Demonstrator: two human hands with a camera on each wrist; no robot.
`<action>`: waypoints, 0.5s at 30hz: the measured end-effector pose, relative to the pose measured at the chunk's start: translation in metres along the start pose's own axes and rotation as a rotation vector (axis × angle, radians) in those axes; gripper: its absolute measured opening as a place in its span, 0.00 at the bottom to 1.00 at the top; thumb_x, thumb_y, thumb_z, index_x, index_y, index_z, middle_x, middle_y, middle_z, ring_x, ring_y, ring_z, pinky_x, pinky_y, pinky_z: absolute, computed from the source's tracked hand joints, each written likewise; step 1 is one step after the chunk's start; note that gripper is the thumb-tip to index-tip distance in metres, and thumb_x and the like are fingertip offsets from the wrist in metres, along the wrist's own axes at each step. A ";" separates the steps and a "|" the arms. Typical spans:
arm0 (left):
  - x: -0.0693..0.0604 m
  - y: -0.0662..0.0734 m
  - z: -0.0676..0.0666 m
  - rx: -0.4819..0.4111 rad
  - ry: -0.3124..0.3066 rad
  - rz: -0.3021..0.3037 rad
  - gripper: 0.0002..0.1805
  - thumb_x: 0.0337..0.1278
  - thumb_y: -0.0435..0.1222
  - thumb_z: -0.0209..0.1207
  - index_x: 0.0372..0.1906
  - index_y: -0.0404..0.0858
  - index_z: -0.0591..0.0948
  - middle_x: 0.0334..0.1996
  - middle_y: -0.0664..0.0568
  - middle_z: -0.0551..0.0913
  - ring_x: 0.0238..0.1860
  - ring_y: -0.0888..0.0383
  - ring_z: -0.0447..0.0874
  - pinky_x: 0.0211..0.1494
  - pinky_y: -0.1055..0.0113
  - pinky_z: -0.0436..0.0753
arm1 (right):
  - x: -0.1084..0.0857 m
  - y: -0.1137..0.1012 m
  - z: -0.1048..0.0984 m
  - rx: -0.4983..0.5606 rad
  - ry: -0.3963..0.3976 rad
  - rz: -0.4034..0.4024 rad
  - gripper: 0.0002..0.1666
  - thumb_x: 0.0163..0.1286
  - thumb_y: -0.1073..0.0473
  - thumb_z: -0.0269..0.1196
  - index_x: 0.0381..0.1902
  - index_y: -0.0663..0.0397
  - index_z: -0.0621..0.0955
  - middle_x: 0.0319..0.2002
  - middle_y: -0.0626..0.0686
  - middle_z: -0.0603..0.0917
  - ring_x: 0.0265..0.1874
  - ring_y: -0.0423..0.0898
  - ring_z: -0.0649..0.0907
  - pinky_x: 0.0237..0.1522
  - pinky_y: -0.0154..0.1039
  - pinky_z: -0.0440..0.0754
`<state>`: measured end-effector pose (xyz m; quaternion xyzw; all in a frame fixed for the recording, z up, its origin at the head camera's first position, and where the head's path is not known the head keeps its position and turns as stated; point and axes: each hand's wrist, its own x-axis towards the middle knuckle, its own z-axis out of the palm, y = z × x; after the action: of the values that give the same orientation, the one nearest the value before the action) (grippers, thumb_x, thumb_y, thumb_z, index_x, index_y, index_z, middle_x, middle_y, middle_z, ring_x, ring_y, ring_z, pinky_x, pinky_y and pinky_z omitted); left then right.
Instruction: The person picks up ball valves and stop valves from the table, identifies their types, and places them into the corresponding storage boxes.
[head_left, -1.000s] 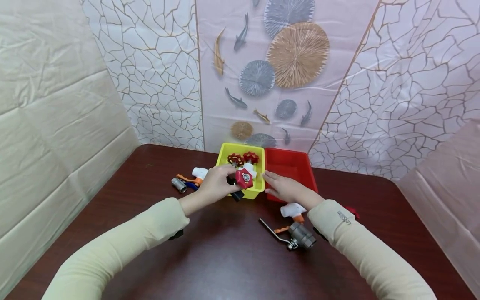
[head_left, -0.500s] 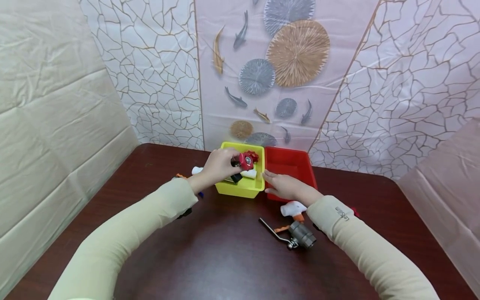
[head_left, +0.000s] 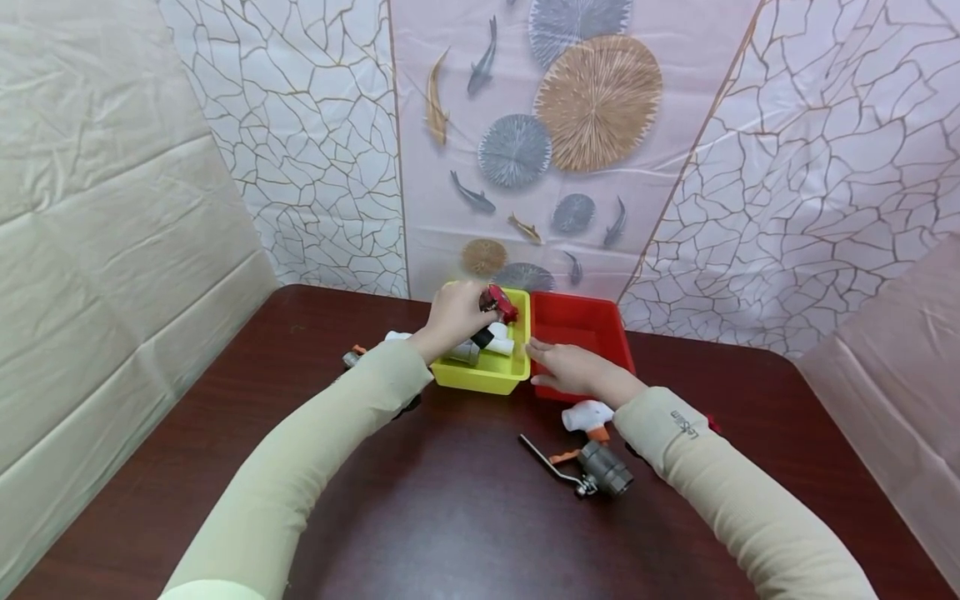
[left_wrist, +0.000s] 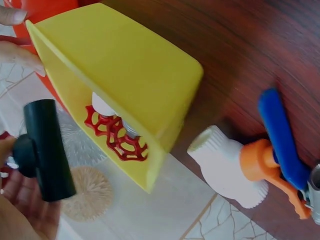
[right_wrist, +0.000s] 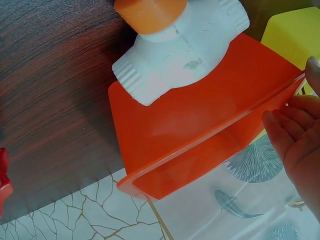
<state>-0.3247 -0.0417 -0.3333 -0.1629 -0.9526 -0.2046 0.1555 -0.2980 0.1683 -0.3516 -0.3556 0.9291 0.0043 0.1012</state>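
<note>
Your left hand [head_left: 457, 312] pinches the black valve [left_wrist: 47, 150], likely going into the yellow bin [head_left: 480, 381]; next, lower it. Your right hand [head_left: 568, 369], fingers nearly straight, touches the bin's edge.

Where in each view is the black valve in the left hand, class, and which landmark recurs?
Head: the black valve is near the centre.
Left wrist: at the left side, just below mid-height.
Right wrist: not in it.
Shared landmark: the yellow bin, central in head, left of centre in left wrist, top right in right wrist.
</note>
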 end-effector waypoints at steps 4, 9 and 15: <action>0.003 0.002 0.004 -0.003 -0.009 -0.101 0.12 0.51 0.45 0.64 0.23 0.42 0.80 0.23 0.52 0.84 0.31 0.53 0.81 0.43 0.55 0.77 | 0.000 0.000 0.000 0.000 0.009 -0.008 0.36 0.67 0.55 0.60 0.68 0.66 0.64 0.67 0.65 0.65 0.62 0.60 0.73 0.59 0.50 0.74; 0.005 0.002 0.009 -0.034 -0.021 -0.194 0.19 0.51 0.47 0.66 0.14 0.42 0.75 0.15 0.54 0.78 0.23 0.57 0.76 0.32 0.61 0.73 | 0.001 0.001 0.002 0.008 0.014 -0.004 0.36 0.67 0.55 0.60 0.68 0.65 0.64 0.67 0.65 0.65 0.61 0.60 0.74 0.59 0.50 0.74; 0.006 0.000 0.013 -0.072 -0.015 -0.301 0.26 0.50 0.47 0.66 0.09 0.44 0.66 0.09 0.57 0.65 0.16 0.59 0.66 0.18 0.68 0.62 | 0.001 0.003 0.003 0.014 0.019 0.002 0.37 0.67 0.54 0.60 0.68 0.64 0.63 0.68 0.65 0.65 0.62 0.59 0.74 0.59 0.51 0.74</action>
<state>-0.3328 -0.0350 -0.3425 -0.0253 -0.9594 -0.2584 0.1102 -0.3002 0.1701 -0.3552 -0.3539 0.9304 -0.0057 0.0951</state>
